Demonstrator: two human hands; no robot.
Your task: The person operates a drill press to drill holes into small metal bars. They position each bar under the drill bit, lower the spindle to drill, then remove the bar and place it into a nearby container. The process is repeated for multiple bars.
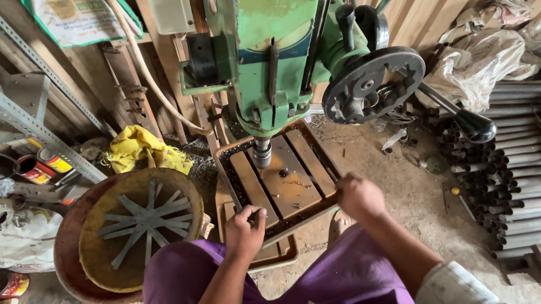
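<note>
Drill press (282,41): green painted metal, chipped. Work table (285,178): rusty, rough metal. Trousers (348,277): matt purple cloth.

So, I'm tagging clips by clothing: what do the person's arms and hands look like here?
Both hands, left hand and right hand, are bare: no gloves, rings or watch visible. The forearms are uncovered too. Light checked fabric sleeves are pushed up near the elbows at the bottom edge. Loose purple cloth trousers cover the legs.

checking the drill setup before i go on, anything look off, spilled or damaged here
Dark metal shavings litter the drill table slots and the floor behind it. The green drill press has chipped, worn paint. Both hands, left hand and right hand, grip the table's front edge. Nothing looks broken.
</note>
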